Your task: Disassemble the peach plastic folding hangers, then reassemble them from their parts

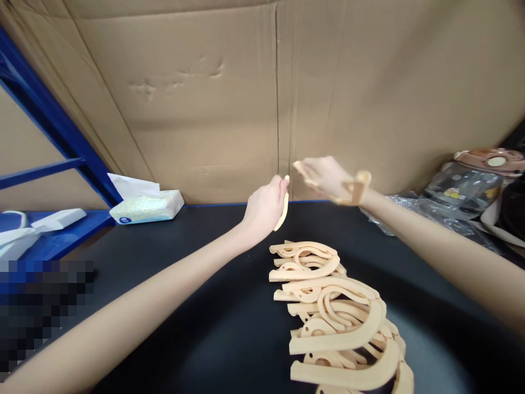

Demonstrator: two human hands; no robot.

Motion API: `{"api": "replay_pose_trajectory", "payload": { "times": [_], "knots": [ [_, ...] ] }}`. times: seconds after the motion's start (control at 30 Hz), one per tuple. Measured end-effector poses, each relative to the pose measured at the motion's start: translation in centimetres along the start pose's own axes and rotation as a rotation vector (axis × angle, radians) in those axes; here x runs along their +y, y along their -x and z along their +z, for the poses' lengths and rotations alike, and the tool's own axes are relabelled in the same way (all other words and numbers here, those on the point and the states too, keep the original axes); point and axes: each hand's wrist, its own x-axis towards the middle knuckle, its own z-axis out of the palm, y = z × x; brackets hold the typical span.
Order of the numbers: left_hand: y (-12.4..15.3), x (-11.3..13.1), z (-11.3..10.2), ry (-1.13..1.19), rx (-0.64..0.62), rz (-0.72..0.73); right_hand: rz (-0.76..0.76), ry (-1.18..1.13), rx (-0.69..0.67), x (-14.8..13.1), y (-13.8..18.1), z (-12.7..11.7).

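Black table (164, 284): two hands (264, 208) (324, 178), two pieces (283, 210) (360, 185) aloft.

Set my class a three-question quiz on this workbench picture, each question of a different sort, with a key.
1. True or false: the left hand grips a curved beige piece.
2. The tissue pack lies: A) to the left of both hands; B) to the right of both hands; C) on top of the pieces.
3. Fill in: the row of beige pieces lies on a ___ table.
Key: 1 true; 2 A; 3 black.
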Motion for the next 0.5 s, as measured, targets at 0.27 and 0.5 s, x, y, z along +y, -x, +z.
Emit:
{"api": "replay_pose_trajectory", "payload": {
  "times": [0.27,0.5],
  "knots": [
    [-1.6,-7.4,0.2,-0.090,-0.126,-0.230,0.234,-0.388,0.247,3.7,-0.1,-0.6],
    [-1.7,-5.1,0.2,0.434,-0.313,-0.310,0.273,-0.733,0.558,3.2,-0.1,0.8]
  ]
}}
